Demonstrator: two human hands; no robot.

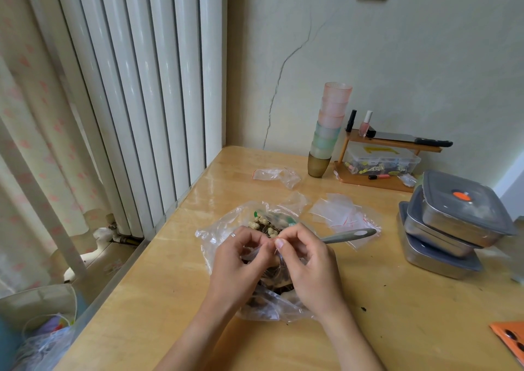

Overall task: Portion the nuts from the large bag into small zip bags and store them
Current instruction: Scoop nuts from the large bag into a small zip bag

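Head view: left hand [238, 257] and right hand [309, 263] pinch the mouth of a small clear plastic zip bag [256, 255] just above the large clear plastic bag of peanuts [219, 236]. Whether they are opening or sealing it, I cannot tell. If opening, scooping with the grey long-handled spoon [348, 236] at the large bag's right comes next.

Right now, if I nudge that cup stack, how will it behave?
Probably tips easily: the cup stack is tall on one narrow base and appears to lean. Likely light, being thin translucent plastic. Cups may roll across the table if they fall.
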